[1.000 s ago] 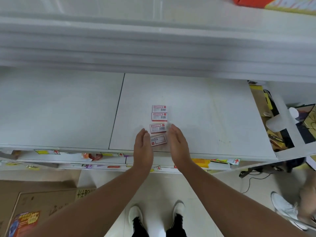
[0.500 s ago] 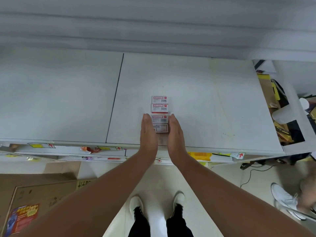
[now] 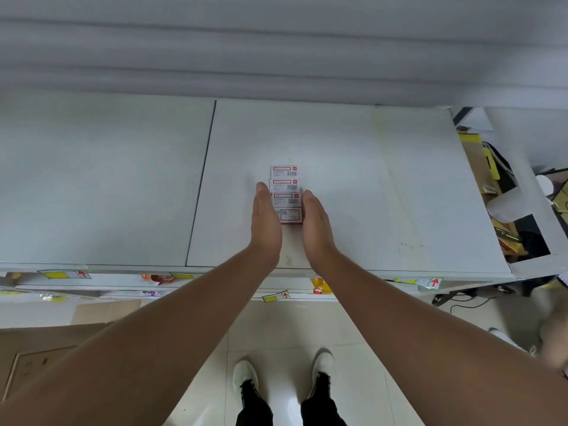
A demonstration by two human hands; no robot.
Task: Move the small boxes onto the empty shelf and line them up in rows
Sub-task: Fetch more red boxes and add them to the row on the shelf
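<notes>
small boxes (image 3: 285, 193) — white, red-striped

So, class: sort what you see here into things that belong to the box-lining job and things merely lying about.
Job: row of four small boxes; white shelf; left hand; right hand.

Lying about: cardboard carton on floor; clutter beside shelf; cable.

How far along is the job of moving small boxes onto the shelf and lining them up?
Done: four small boxes lie in one file on the shelf. In hand: the left hand and right hand, fingers straight, flank the nearest boxes to square them. Left: no other boxes show here, so any further rows cannot be judged.
</notes>
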